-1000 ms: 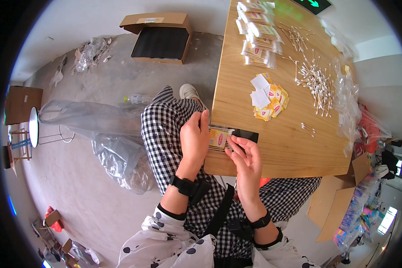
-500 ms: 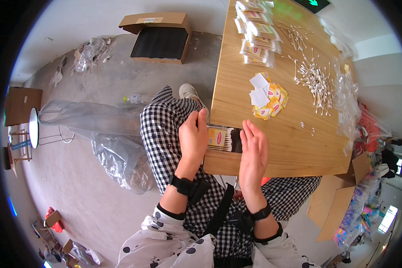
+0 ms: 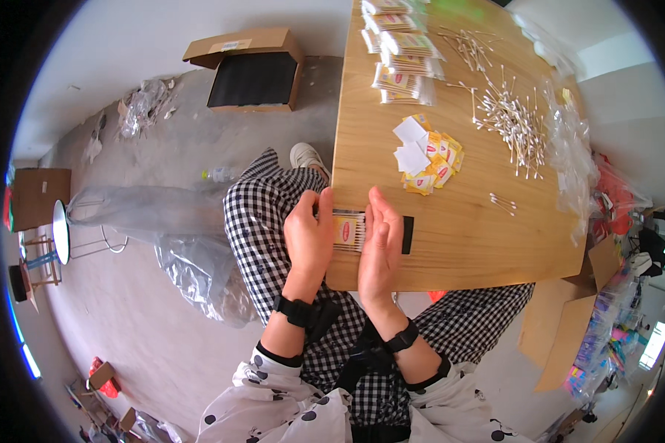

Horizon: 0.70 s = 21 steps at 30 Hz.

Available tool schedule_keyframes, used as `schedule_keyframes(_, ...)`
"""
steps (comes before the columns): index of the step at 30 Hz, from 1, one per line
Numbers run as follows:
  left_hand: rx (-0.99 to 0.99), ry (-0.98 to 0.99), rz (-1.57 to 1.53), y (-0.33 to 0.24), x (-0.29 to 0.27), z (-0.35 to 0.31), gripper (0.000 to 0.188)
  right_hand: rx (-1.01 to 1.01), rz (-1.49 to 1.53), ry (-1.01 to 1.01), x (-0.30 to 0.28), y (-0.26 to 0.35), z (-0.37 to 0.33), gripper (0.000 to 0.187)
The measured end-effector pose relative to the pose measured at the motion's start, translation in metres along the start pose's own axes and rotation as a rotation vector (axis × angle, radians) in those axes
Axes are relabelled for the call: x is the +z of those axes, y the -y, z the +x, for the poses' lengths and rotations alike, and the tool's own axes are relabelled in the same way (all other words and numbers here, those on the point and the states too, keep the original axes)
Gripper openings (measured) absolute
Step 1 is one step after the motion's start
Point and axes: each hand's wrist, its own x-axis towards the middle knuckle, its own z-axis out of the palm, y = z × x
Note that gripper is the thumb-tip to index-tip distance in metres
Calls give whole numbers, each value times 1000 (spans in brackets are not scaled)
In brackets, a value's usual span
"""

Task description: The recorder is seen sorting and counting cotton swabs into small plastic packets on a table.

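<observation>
A row of cotton swabs with a yellow-and-white card (image 3: 346, 232) on top lies at the table's near left corner, between my two hands. My left hand (image 3: 309, 235) is cupped at its left end, fingers bent but not closed round it. Against the right-hand swab tips my right hand (image 3: 379, 247) stands on edge, open, with its fingers stretched out. Beyond the right hand shows the end of a flat black piece (image 3: 408, 235), which appears to lie under the swabs; its middle is hidden.
Farther up the wooden table (image 3: 465, 251) lie yellow-and-white cards (image 3: 432, 159), stacked swab packs (image 3: 406, 66) and a heap of loose swabs (image 3: 513, 125). A few swabs (image 3: 503, 203) lie apart. Clear plastic bags (image 3: 573, 170) line the right edge. An open cardboard box (image 3: 251, 77) sits on the floor.
My right hand has moved left along the black piece, up against the swab tips, baring the black end behind it. My left hand stays at the left end. The view has shifted slightly.
</observation>
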Motion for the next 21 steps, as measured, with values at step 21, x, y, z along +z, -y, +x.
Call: schedule_keyframes(21, 968, 449, 135, -97, 121, -46, 39, -241, -1141, 268, -215, 106, 75, 14)
